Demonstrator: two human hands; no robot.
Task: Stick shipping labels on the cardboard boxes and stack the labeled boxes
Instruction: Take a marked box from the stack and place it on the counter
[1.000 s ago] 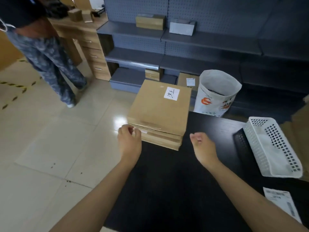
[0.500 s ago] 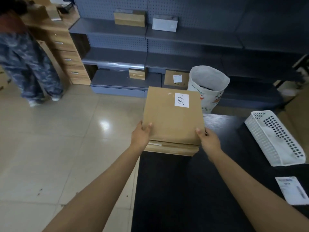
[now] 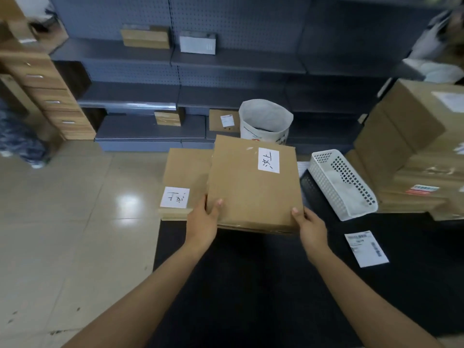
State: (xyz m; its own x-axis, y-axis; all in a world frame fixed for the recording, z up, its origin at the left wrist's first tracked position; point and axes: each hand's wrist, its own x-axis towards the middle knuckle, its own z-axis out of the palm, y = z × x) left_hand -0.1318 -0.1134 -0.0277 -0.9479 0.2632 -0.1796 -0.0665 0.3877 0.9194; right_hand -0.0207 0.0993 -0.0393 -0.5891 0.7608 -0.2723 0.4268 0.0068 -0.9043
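Currently my left hand point(image 3: 202, 219) and right hand point(image 3: 309, 225) grip the upper box point(image 3: 253, 187), lifted rightward off the lower box point(image 3: 185, 182) at the table's point(image 3: 251, 285) far-left edge; uneven grip may drop it.

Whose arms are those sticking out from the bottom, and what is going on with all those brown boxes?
Those arms belong to a person who wears a camera on the head, so the one picture shows what that person sees when looking down. There is no robot here. The left hand and the right hand grip the near corners of a flat cardboard box, one hand on each side. It has a white sticker with handwriting on top. To its left another flat box lies on the black table, also with a white sticker. On the table's right side you can see a white basket full of holes and a loose printed shipping label. Behind it stands a pile of bigger boxes.
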